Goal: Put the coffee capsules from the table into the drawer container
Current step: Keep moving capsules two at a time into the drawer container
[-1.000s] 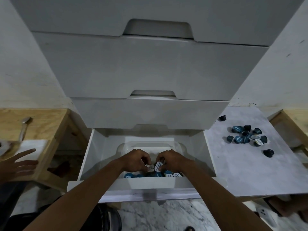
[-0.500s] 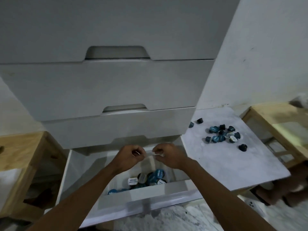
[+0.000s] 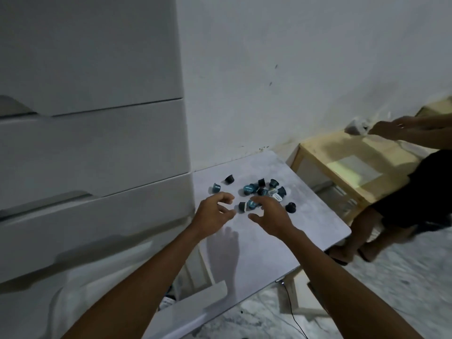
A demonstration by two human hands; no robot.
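Several blue and black coffee capsules [image 3: 263,189] lie in a loose cluster on the pale grey table [image 3: 305,226]. One blue capsule [image 3: 216,187] and one black capsule [image 3: 229,179] sit apart at the left; another black one [image 3: 290,207] lies at the right. My left hand [image 3: 214,212] hovers just left of the cluster, fingers curled apart and empty. Beside it my right hand [image 3: 270,216] reaches over the nearest capsules, fingers spread, holding nothing. The open drawer [image 3: 195,304] shows at the bottom, my left arm hiding most of its inside.
A tall white drawer cabinet [image 3: 93,143] fills the left. Another person [image 3: 411,196] sits at the right beside a low wooden table [image 3: 354,162]. A dark cable [image 3: 291,307] trails on the marble floor below the table edge.
Both hands have left the drawer and swung right over the capsules on the table, opening as they went. My view turned right, so the drawer slid toward the bottom left.
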